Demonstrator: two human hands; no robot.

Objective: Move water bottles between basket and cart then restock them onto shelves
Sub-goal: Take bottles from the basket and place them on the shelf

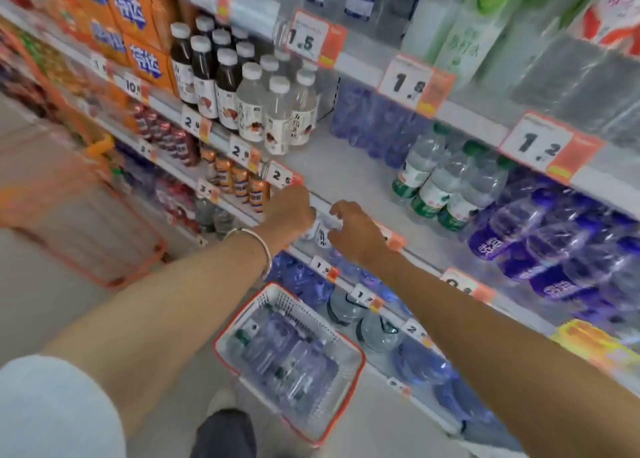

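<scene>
A small clear bottle with a white label (322, 230) is held between both hands at the front edge of the middle shelf (346, 170). My left hand (292, 209) grips it from the left and my right hand (353, 229) from the right, fingers curled round it. Most of the bottle is hidden by the hands. On the floor below stands a white basket with an orange rim (277, 298), holding several water bottles (287, 357). An orange cart (90, 201) stands to the left in the aisle.
White-capped bottles (277, 111) stand at the shelf's left; green-labelled water packs (446, 183) and purple-labelled packs (554, 239) lie to the right. Price tags (280, 175) line the shelf edges. Lower shelves hold more water bottles (346, 305). A bare stretch of shelf lies behind the hands.
</scene>
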